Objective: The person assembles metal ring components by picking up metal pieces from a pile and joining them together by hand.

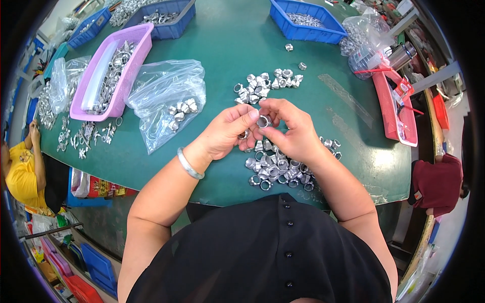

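My left hand [225, 132], a pale bangle [190, 164] on its wrist, meets my right hand [292, 129] above the table. Between them is a silver metal ring [263, 121], pinched by my right thumb and fingers, with the left fingertips against it. A second silver ring [243, 135] sits in the curled fingers of my left hand. Below the hands lies a large pile of chunky silver rings [278, 169], partly covered by my right hand and wrist. Just beyond the hands is another pile of similar rings [255, 87].
A clear plastic bag [156, 126] with several rings on it lies left, beside a pink basket [78, 108] of metal pieces. Blue trays [177, 31] stand at the back. A red-pink basket [410, 132] is at the right edge. People sit at both sides.
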A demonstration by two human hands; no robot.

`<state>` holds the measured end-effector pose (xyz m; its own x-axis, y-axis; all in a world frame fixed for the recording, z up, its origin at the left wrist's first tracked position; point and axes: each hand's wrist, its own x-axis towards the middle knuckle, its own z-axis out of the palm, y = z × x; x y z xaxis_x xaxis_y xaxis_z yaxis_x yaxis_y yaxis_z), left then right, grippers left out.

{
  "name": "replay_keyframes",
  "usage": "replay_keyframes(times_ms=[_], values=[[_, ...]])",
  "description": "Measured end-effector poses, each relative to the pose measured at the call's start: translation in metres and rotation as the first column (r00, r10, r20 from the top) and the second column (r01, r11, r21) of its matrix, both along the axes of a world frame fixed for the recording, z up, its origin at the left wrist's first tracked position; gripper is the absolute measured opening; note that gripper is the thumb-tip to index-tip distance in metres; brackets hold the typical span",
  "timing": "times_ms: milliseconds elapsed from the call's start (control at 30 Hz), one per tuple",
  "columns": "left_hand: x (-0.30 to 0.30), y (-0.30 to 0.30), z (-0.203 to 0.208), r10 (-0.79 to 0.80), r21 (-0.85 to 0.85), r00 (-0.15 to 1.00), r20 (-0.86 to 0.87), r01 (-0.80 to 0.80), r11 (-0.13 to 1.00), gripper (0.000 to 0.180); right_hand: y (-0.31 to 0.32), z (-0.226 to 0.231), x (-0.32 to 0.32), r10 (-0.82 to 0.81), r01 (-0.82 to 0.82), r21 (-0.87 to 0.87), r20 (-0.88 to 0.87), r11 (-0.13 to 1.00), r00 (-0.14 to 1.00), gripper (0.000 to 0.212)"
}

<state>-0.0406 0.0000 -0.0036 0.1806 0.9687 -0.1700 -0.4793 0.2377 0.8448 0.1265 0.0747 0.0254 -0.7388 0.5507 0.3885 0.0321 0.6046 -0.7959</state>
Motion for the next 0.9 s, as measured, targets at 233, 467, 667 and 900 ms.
replay_keyframes(times_ms=[233,467,667,900], values=[[0.001,0.001,-0.004,-0.010,-0.009,1.000,-0.027,0.010,1.000,0.028,-0.003,0.002,-0.001,0.010,-0.026,0.204,0.079,0.979,0.997,0.046],[0.000,0.002,-0.006,-0.030,0.030,0.995,0.096,0.027,0.999,0.024,0.006,0.000,0.004,0.031,-0.030,0.056,-0.011,0.998,0.999,0.049],[-0.002,0.001,-0.005,-0.082,0.061,0.972,0.218,0.070,0.996,0.022,0.003,-0.004,0.006,0.032,-0.093,-0.334,-0.182,0.938,0.983,0.043],[-0.003,0.002,-0.001,-0.066,0.033,0.948,0.312,0.059,0.998,0.022,0.003,-0.001,0.007,0.001,-0.179,-0.532,-0.318,0.828,0.948,0.043]])
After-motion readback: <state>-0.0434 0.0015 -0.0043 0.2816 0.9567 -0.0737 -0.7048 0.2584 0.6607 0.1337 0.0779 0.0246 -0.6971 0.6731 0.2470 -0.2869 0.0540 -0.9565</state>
